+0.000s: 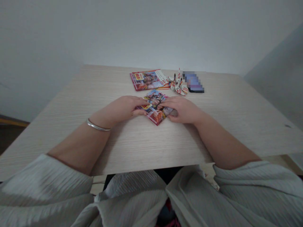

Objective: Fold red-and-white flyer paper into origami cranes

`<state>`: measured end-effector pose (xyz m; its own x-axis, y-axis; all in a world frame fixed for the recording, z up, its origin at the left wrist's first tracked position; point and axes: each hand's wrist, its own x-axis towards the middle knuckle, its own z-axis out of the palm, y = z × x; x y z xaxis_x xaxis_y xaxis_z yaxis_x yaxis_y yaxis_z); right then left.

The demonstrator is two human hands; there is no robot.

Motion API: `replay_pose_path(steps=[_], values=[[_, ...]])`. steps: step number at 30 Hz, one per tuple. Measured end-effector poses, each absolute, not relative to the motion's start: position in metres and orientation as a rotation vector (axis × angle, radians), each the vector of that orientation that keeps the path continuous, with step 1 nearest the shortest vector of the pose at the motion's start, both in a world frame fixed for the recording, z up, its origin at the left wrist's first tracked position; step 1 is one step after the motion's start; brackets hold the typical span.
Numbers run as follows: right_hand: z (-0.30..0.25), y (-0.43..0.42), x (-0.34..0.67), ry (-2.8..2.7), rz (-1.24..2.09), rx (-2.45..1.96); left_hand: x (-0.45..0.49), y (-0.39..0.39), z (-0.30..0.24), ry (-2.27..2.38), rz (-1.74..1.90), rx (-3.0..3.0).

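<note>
A colourful printed paper (156, 116), squarish and turned like a diamond, lies on the table in front of me. My left hand (129, 107) grips its left corner, fingers over the top and thumb at the near edge. At the right corner, my right hand (182, 108) holds the same paper in a similar way. Both side corners are partly hidden under my fingers. A silver bangle (97, 126) circles my left wrist.
Behind the paper lies a stack of printed leaflets (149, 80). Beside it stands a folded paper shape (178, 84) with pointed parts. A phone (194, 82), blurred out, lies to its right. The pale wooden table (71, 104) meets a wall at the back.
</note>
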<state>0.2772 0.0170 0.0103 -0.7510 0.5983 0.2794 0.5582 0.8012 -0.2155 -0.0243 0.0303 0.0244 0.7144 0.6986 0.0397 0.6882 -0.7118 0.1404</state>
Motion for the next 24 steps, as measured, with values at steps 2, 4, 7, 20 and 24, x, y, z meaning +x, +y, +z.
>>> replay_pose_path(steps=[2, 4, 7, 20, 24], values=[[0.010, 0.016, 0.272, -2.675, 0.123, -0.848, -0.022, 0.030, 0.023, 1.096, 0.110, 2.867], [0.009, 0.015, 0.268, -2.694, 0.068, -0.860, -0.020, 0.030, 0.022, 1.085, 0.070, 2.939], [0.010, 0.015, 0.268, -2.726, 0.087, -0.903, -0.019, 0.029, 0.020, 1.109, 0.016, 2.984], [0.010, 0.019, 0.277, -2.553, 0.251, -1.163, -0.014, 0.022, 0.033, 1.321, 0.110, 2.894], [0.007, 0.019, 0.269, -2.419, 0.164, -1.327, -0.004, 0.014, 0.032, 1.618, 0.208, 2.780]])
